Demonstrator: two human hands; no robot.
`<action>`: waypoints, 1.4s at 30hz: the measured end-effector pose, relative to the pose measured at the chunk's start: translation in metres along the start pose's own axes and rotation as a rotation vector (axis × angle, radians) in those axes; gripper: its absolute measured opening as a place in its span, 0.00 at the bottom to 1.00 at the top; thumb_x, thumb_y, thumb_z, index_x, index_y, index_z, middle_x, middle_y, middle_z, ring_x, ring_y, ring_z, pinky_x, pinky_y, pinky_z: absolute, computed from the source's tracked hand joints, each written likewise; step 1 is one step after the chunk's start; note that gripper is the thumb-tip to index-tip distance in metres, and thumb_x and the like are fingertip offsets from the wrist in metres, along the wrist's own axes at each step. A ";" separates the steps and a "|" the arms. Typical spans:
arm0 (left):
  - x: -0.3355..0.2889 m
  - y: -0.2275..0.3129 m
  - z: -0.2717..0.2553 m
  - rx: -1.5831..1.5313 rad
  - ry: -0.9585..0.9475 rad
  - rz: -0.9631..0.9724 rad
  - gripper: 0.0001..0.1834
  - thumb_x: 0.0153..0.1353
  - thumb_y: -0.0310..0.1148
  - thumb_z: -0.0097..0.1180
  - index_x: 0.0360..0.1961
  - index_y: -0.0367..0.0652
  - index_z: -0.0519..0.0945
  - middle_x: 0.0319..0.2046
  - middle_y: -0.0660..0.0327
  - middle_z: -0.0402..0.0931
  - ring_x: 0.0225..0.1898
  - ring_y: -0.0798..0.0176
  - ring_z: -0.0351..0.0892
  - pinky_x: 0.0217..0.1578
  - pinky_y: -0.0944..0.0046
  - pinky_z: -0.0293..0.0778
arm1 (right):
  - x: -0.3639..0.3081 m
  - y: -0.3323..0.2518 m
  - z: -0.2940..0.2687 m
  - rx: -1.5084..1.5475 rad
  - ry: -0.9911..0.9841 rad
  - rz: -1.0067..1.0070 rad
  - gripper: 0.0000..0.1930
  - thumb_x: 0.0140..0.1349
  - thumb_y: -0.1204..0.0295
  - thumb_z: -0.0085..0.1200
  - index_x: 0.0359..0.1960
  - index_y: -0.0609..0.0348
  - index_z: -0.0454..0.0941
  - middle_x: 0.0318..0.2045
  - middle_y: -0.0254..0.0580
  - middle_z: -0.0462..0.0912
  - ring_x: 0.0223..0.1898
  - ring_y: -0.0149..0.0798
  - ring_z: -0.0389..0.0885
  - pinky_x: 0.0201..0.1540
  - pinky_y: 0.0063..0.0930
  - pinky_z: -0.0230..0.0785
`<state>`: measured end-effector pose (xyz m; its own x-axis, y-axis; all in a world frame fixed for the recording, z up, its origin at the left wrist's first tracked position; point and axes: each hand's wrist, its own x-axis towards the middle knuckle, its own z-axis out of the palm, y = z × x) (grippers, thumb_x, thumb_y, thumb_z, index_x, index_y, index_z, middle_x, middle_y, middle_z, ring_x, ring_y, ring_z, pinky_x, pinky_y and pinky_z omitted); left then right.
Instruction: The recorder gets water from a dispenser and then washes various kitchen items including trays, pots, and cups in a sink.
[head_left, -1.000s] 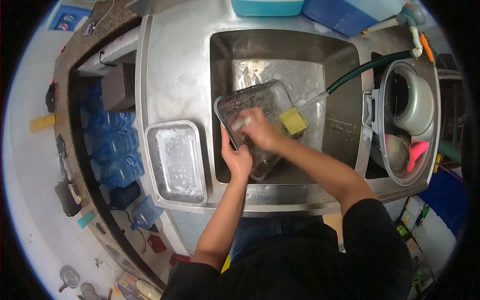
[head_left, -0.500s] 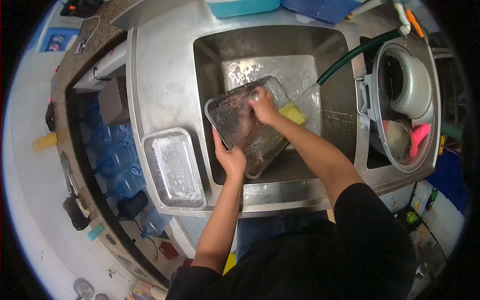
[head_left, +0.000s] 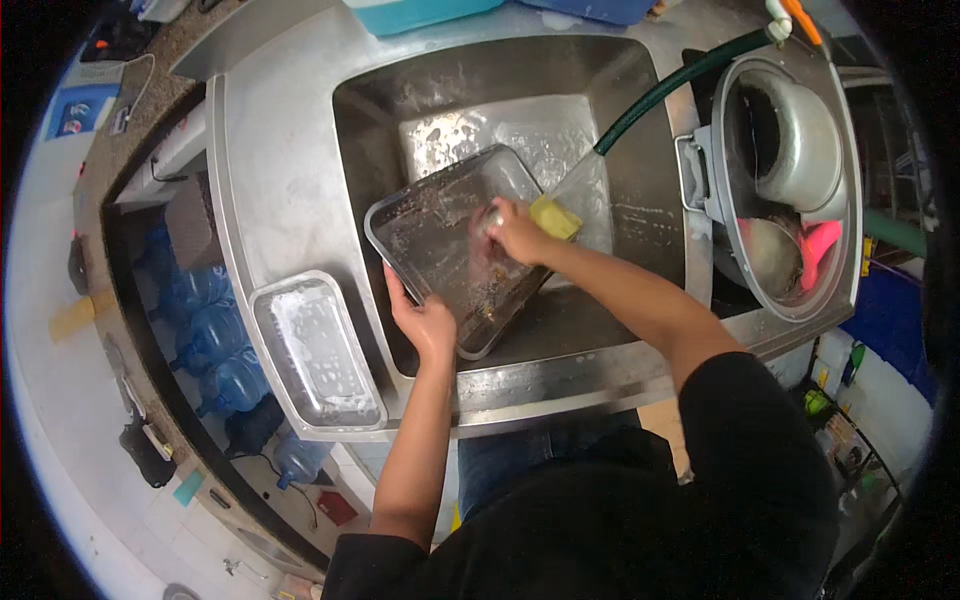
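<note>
A rectangular metal tray (head_left: 425, 225) rests tilted in the sink, its inside wet and spotted with brown residue. My left hand (head_left: 425, 325) grips its near left rim, thumb over the edge. Inside the tray, my right hand (head_left: 520, 235) has its fingers closed around a small shiny silvery scrubber (head_left: 491, 219), mostly covered by the fingers. Beside that wrist, at the tray's right edge, sits a yellow sponge (head_left: 553, 216). From a green hose (head_left: 680, 83), water streams down next to the sponge.
The steel sink (head_left: 640, 220) surrounds the work. On the left ledge lies a second wet metal tray (head_left: 318, 350). At right, a large basin (head_left: 745, 235) holds a metal pot (head_left: 800, 150) and a pink item (head_left: 820, 252). Blue tubs (head_left: 425, 12) stand behind; water jugs (head_left: 215, 335) sit lower left.
My right hand has shifted toward me inside the tray, still holding the scrubber. The left hand keeps its grip on the rim. The whole view has shifted slightly.
</note>
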<state>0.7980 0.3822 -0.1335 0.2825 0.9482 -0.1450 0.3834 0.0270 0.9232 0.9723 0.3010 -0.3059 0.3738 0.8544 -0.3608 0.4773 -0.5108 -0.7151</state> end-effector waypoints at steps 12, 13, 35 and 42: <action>0.001 -0.004 0.001 -0.027 -0.004 -0.032 0.41 0.46 0.09 0.42 0.67 0.32 0.59 0.60 0.50 0.69 0.61 0.60 0.67 0.62 0.67 0.57 | 0.014 -0.004 -0.025 0.044 -0.084 0.194 0.34 0.66 0.53 0.48 0.60 0.70 0.53 0.47 0.77 0.73 0.50 0.68 0.75 0.51 0.53 0.67; -0.002 -0.001 0.005 -0.054 -0.005 -0.035 0.41 0.46 0.09 0.42 0.67 0.32 0.59 0.60 0.51 0.68 0.61 0.60 0.67 0.62 0.67 0.57 | 0.020 0.010 -0.029 0.043 -0.078 0.200 0.34 0.66 0.53 0.48 0.60 0.70 0.53 0.47 0.77 0.73 0.50 0.68 0.75 0.51 0.53 0.67; 0.001 -0.005 0.002 -0.001 0.007 -0.013 0.38 0.49 0.10 0.45 0.67 0.32 0.60 0.58 0.53 0.70 0.57 0.61 0.70 0.59 0.67 0.60 | 0.020 0.005 -0.035 0.037 -0.065 0.272 0.34 0.64 0.48 0.50 0.57 0.65 0.57 0.43 0.68 0.79 0.44 0.66 0.79 0.48 0.54 0.69; 0.001 -0.002 0.002 -0.057 0.036 -0.069 0.39 0.47 0.10 0.42 0.66 0.31 0.60 0.59 0.50 0.69 0.59 0.60 0.69 0.61 0.66 0.60 | -0.050 -0.084 -0.033 -0.176 -0.345 -0.091 0.31 0.63 0.47 0.50 0.53 0.62 0.58 0.43 0.73 0.76 0.43 0.68 0.78 0.47 0.53 0.70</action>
<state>0.7993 0.3825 -0.1359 0.2245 0.9543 -0.1971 0.3502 0.1098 0.9302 0.9400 0.2976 -0.2083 0.0493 0.8634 -0.5020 0.6360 -0.4147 -0.6508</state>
